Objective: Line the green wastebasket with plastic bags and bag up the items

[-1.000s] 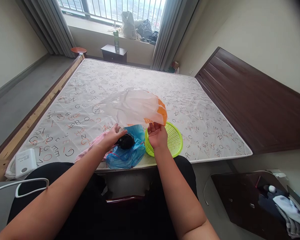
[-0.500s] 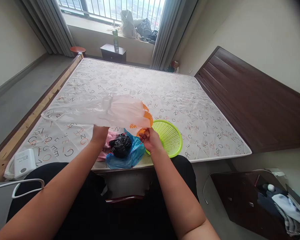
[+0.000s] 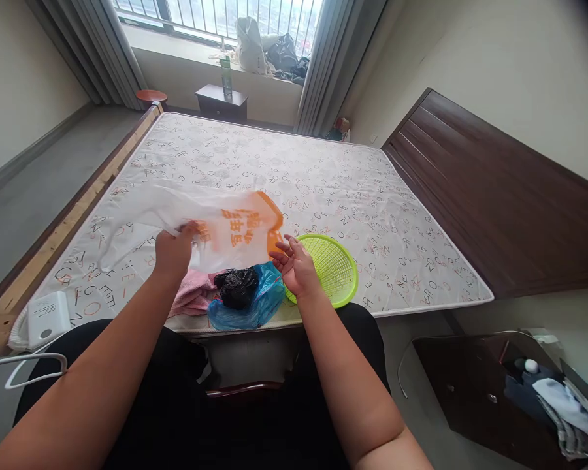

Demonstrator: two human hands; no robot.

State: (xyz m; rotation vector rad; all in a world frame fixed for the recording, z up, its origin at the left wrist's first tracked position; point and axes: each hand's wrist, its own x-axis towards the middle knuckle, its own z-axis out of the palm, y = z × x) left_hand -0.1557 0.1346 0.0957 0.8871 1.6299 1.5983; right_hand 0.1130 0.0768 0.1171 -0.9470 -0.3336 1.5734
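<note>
Left hand (image 3: 173, 250) clamped on white-and-orange plastic bag (image 3: 225, 225) (blurred), right hand (image 3: 296, 264) open, fingers spread, touching bag's edge.

One white and orange plastic bag (image 3: 215, 225), one blue bag (image 3: 255, 303), one black bag (image 3: 236, 287), one pink cloth (image 3: 191, 295), one green basket (image 3: 336, 267), one white box (image 3: 44, 316), one mattress (image 3: 323, 176), two hands, left hand (image 3: 173, 251), right hand (image 3: 296, 266)
</note>
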